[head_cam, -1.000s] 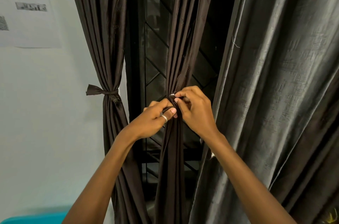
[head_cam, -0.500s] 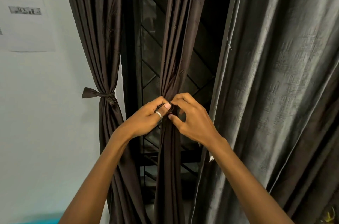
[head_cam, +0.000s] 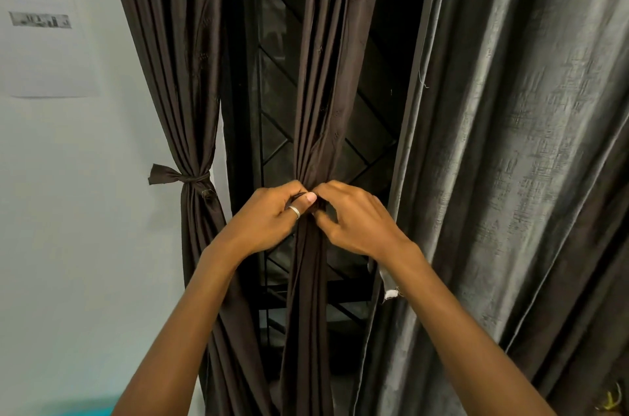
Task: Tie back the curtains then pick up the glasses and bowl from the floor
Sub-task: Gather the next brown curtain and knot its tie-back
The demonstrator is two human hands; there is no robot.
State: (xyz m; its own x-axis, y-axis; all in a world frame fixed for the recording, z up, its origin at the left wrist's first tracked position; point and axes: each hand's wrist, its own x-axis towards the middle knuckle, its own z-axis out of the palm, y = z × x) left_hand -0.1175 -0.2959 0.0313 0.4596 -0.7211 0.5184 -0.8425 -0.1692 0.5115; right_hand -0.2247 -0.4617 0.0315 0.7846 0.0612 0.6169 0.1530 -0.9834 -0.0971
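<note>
My left hand (head_cam: 269, 218) and right hand (head_cam: 357, 221) both pinch the gathered middle curtain (head_cam: 320, 92), unchanged from a moment ago.

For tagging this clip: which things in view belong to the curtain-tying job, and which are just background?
Job:
middle brown curtain, pinched at its gathered waist by left hand and right hand
left brown curtain, already tied
grey curtain, hanging untied

Background:
printed sheet on the wall
window grille
teal object at the bottom edge
</note>
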